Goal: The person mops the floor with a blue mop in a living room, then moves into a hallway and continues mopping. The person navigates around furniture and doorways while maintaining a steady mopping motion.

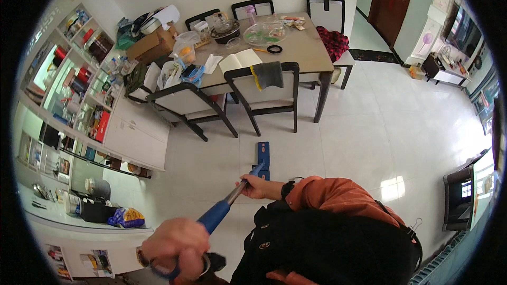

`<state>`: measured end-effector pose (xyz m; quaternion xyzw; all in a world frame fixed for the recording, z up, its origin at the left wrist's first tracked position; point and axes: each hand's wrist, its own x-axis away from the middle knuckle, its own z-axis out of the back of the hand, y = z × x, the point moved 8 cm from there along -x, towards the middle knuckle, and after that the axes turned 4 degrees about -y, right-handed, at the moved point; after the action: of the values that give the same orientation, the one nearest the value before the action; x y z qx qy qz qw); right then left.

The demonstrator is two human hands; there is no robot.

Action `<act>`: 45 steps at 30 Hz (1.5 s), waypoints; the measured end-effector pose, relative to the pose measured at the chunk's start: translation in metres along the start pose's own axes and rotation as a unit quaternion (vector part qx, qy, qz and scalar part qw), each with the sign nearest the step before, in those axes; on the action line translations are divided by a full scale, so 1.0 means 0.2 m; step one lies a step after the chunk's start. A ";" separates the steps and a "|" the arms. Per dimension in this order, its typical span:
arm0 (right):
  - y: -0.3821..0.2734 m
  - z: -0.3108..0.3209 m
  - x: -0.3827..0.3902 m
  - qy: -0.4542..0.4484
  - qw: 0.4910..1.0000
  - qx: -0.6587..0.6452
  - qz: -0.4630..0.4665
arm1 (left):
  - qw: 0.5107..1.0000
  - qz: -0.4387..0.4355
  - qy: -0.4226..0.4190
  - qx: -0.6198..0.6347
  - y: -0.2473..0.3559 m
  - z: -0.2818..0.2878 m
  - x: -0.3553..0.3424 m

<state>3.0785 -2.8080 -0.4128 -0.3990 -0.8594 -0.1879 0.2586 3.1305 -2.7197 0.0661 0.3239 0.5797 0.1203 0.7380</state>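
Note:
A flat mop (215, 216) with a blue grip and a metal pole slants away from me, its blue rectangular head (263, 153) on the pale tiled floor. My left hand (178, 247) is closed round the top end of the handle, close to the camera and slightly blurred. Farther down, my right hand (254, 186) wraps round the metal pole, palm partly hidden. A dark watch (287, 190) sits on the right wrist, below an orange sleeve.
Ahead stands a cluttered dining table (311, 55), with a chair (269, 95) carrying a grey cloth (268, 75) on its near side. Shelves and a white cabinet (136, 137) line the left. A dark-framed piece of furniture (458, 195) stands at the right.

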 end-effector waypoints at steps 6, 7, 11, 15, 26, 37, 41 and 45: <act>-0.17 -0.18 0.32 -0.059 0.992 -0.018 -0.109 | 0.945 -0.061 -0.220 0.233 -0.03 -0.09 -0.42; -0.24 -0.21 0.38 -0.075 0.990 -0.026 -0.113 | 0.938 -0.081 -0.209 0.265 -0.06 -0.09 -0.48; -0.59 -0.20 0.48 -0.072 0.995 0.009 -0.067 | 0.930 -0.078 -0.178 0.313 -0.29 -0.19 -0.64; -0.95 -0.07 0.48 -0.041 0.994 0.098 -0.011 | 0.959 -0.079 -0.102 0.251 -0.49 -0.29 -0.63; -1.38 0.32 0.28 0.129 0.973 0.152 0.117 | 0.989 0.070 0.028 0.130 -0.86 -0.44 -0.20; -0.55 0.61 0.35 0.171 0.969 0.172 0.049 | 0.976 0.131 0.097 0.142 -0.28 -0.07 0.36; -0.19 0.55 0.28 0.087 0.982 0.167 0.014 | 0.981 0.135 0.091 0.107 -0.02 0.05 0.44; 0.07 0.40 0.08 0.046 0.975 0.215 -0.030 | 0.984 0.041 -0.126 0.116 0.24 -0.04 0.37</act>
<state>3.0571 -2.7473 -0.4656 -0.2988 -0.8785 -0.0249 0.3719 3.1539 -2.6392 0.0373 0.4430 0.4787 0.0406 0.7569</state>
